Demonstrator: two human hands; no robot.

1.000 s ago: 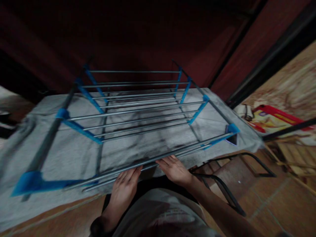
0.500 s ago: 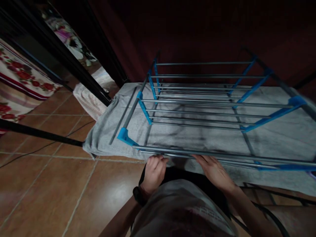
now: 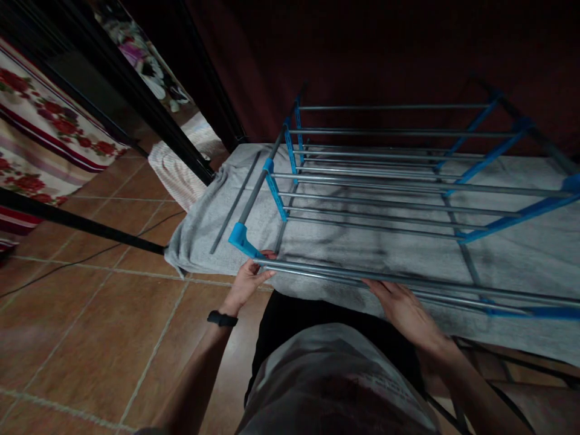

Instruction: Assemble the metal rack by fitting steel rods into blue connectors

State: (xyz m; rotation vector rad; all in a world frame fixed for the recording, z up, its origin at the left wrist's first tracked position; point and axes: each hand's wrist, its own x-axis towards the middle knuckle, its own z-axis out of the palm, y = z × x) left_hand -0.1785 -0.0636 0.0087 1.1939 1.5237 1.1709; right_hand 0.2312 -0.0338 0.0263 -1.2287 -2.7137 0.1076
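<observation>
A rack (image 3: 362,196) of grey metal tubes and blue plastic connectors lies on a grey cloth (image 3: 326,244). My left hand (image 3: 249,279), a dark band at its wrist, grips the rack's near left corner. Its thumb is in front of the tubes and its fingers go behind, just below a blue corner connector (image 3: 244,240). Farther right, my right hand (image 3: 401,305) is closed on the near tubes (image 3: 326,272), with its fingertips partly hidden by them. A loose grey tube (image 3: 235,202) lies on the cloth left of the rack.
Black metal poles (image 3: 81,220) stand at the left, over a tiled floor (image 3: 72,326) crossed by a thin cable. A dark red surface (image 3: 385,54) rises behind the rack. Floral fabric (image 3: 54,115) hangs at far left, and a pale striped cloth (image 3: 179,172) lies beyond one pole.
My left hand has moved left along the near tubes to the rack's corner connector. My right hand stays on the tubes. The view has shifted slightly.
</observation>
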